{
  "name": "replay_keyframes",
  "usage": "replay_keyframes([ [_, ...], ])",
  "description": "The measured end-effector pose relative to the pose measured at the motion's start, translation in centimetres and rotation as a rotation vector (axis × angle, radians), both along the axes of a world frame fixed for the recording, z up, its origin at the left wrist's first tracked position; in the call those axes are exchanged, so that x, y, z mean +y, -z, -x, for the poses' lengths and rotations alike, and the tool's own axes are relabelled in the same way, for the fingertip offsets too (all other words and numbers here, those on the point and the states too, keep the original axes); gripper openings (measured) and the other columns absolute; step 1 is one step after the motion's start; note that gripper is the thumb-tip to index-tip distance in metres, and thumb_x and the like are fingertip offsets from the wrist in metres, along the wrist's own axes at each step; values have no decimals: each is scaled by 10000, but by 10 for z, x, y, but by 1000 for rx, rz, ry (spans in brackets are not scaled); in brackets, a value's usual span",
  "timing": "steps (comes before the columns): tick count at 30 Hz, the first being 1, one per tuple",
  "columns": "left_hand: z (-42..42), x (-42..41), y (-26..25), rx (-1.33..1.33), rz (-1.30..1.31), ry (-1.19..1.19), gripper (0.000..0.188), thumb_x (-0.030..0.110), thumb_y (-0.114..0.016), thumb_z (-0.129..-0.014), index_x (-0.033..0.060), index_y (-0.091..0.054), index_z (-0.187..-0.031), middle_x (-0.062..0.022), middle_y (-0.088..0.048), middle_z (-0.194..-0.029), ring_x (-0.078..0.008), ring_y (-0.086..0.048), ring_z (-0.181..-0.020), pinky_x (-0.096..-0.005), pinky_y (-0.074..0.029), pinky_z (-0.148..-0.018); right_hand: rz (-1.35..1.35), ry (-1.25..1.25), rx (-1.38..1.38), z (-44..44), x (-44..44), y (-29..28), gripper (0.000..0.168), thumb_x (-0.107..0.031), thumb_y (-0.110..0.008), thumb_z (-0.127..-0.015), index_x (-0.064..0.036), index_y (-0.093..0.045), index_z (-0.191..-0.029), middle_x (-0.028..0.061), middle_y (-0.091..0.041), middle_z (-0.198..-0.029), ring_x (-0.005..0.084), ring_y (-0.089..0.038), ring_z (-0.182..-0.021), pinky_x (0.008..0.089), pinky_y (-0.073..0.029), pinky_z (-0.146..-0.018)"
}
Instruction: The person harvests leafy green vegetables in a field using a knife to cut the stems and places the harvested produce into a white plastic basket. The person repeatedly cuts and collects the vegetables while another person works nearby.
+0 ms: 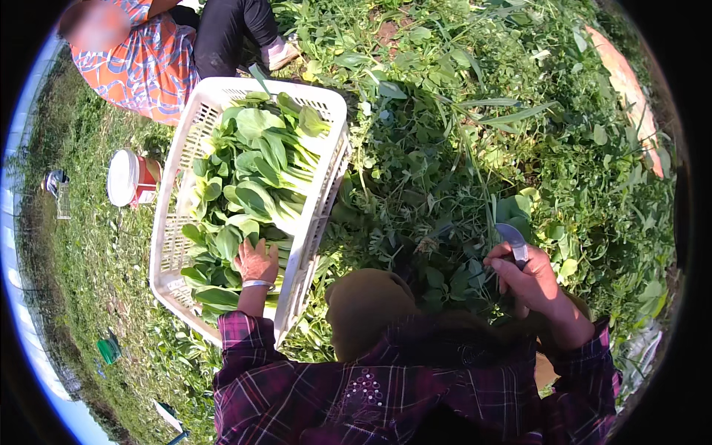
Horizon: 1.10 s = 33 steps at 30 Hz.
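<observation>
My left hand (pixel 258 262), with a silver-coloured bracelet at the wrist, lies over leafy bok choy (pixel 261 153) in a white plastic crate (pixel 222 89). Its fingers are apart and seem to rest on the leaves without gripping any. The bok choy lies in rows, pale stems mostly towards the crate's right side. In my right hand (pixel 531 281) is a small knife (pixel 512 236) with a curved blade, its handle inside my fist. The blade points up and left, close to broad green leaves (pixel 513 212) among the ground plants.
Beyond the crate a person (pixel 144 67) in an orange patterned top sits low. A red bucket with a white lid (pixel 125 178) lies left of the crate. Weeds and low plants (pixel 411 167) cover the ground. A green container (pixel 108 350) is farther left.
</observation>
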<state>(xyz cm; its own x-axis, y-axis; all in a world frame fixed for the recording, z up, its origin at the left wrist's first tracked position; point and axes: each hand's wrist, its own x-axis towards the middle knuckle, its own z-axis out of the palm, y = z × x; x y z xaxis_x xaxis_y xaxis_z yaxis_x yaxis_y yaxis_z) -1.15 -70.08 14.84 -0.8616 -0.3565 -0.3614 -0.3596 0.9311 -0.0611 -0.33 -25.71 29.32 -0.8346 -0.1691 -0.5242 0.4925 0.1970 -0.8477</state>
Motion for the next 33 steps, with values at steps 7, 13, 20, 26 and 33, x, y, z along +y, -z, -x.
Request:
replay_keyframes([
  [7,49,115,-29,487,-594,137,561,247,-662,-692,45,-369,-1126,-184,-581,-870,-281,-585,-759,-350,-448,-678,177,533,-179,-51,68,21,116,-74,-494,-812,5,-522,-892,85,-593,-817,81,-502,-487,191,-379,-419],
  [13,68,98,9,373,-222,-98,308,313,-625,-721,47,-517,-832,-133,-569,-650,-228,-558,-584,-337,-431,-561,154,542,-333,-27,92,56,115,-65,-504,-793,8,-527,-880,83,-592,-766,92,-516,-502,198,-380,-424],
  [20,78,124,1,415,-199,-164,286,279,-602,-732,0,-543,-742,-173,-536,-586,-320,-526,-510,-374,-410,-490,50,557,-377,28,113,82,129,-69,-484,-780,25,-555,-832,67,-576,-731,91,-515,-543,210,-402,-507],
  [26,85,136,-9,278,82,-183,326,356,-581,-709,31,-550,-721,-192,-558,-639,-363,-549,-587,-414,-435,-534,-9,366,-309,56,109,86,110,-64,-499,-783,14,-563,-826,39,-555,-656,85,-518,-538,212,-417,-533],
  [33,132,144,-52,-150,-250,-252,656,463,-644,-617,14,-480,-1067,-219,-558,-955,-329,-549,-875,-387,-426,-768,-315,326,6,39,134,73,108,-94,-536,-769,-8,-576,-820,50,-543,-606,94,-502,-516,253,-395,-486],
])
